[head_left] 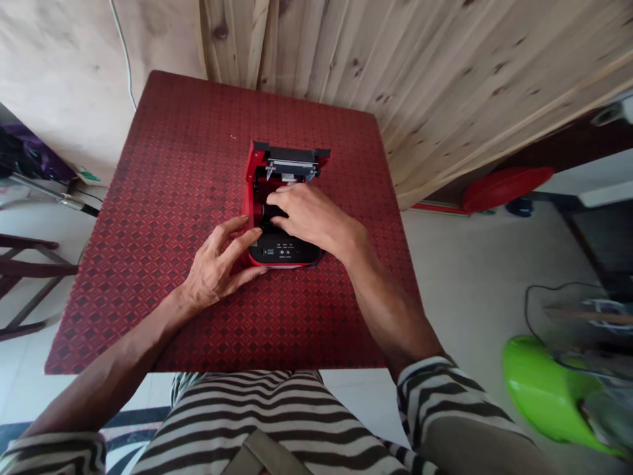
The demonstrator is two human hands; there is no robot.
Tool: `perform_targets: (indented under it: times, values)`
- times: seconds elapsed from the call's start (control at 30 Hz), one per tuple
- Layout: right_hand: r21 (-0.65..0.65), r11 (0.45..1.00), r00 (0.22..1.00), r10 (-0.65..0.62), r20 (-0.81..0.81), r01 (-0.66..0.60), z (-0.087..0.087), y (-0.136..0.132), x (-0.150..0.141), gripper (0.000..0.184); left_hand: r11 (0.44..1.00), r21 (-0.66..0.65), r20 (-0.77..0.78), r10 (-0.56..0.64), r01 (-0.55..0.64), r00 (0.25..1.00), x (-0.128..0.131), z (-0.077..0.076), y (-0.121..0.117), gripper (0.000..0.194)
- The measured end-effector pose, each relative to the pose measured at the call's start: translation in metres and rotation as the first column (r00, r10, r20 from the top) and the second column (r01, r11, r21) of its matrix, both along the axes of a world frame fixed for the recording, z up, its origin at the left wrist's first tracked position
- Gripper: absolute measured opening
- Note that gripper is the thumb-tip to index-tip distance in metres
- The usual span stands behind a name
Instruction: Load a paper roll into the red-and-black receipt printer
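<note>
A small red and black machine that looks like a label printer (284, 256) stands on the table with its lid (291, 155) raised. Its black front panel carries small white symbols. My left hand (217, 264) steadies the printer from the left, fingers on its side and upper edge, thumb against the front. From the right, my right hand (311, 214) reaches into the open compartment. Its thumb and fingers pinch around a dark part inside, which I cannot make out clearly. The hand covers much of the inside.
Under the printer is a square table (173, 165) with a red patterned cover. Wooden boards (316, 53) run behind it. A dark wooden stool (34, 267) stands at the left. On the right floor are a bright green plastic object (539, 389) and a cable (529, 310).
</note>
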State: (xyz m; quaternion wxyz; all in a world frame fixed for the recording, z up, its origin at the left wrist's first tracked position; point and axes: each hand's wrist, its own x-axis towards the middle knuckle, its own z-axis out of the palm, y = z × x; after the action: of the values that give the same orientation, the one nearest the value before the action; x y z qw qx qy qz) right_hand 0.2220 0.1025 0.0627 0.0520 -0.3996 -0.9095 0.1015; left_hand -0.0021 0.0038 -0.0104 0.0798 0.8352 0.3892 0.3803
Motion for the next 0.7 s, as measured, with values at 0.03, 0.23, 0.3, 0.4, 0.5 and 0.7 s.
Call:
perform_targets:
  times: [0.03, 0.23, 0.3, 0.4, 0.5, 0.7]
  values:
    - [0.024, 1.000, 1.000, -0.019, -0.016, 0.019, 0.003, -0.004, 0.000, 0.012, 1.000, 0.001, 0.005, -0.002, 0.002, 1.000, 0.000, 0.000, 0.000, 0.078]
    - [0.122, 0.968, 0.970, -0.206, -0.127, 0.221, 0.037, -0.045, 0.006, 0.015, 0.999, 0.032, -0.003, -0.003, 0.003, 1.000, -0.001, 0.004, 0.002, 0.079]
    - [0.124, 0.959, 0.932, -0.208, -0.296, 0.253, 0.050, -0.066, 0.019, 0.017, 0.999, 0.030, 0.002, -0.012, 0.012, 1.000, -0.001, 0.006, 0.002, 0.078]
    - [-0.009, 0.976, 0.817, -0.189, -0.545, 0.220, 0.059, -0.106, 0.039, 0.025, 1.000, 0.007, 0.010, -0.011, 0.011, 1.000, -0.001, 0.008, 0.002, 0.073]
    - [-0.251, 0.958, 0.752, -0.265, -0.603, 0.137, 0.039, -0.147, 0.046, 0.033, 1.000, 0.017, -0.004, 0.006, -0.006, 1.000, -0.001, 0.008, 0.002, 0.074]
    - [-0.392, 0.901, 0.698, -0.402, -0.593, 0.185, -0.044, -0.190, 0.031, 0.037, 0.999, 0.036, -0.046, 0.040, -0.038, 0.998, -0.002, 0.008, 0.004, 0.074]
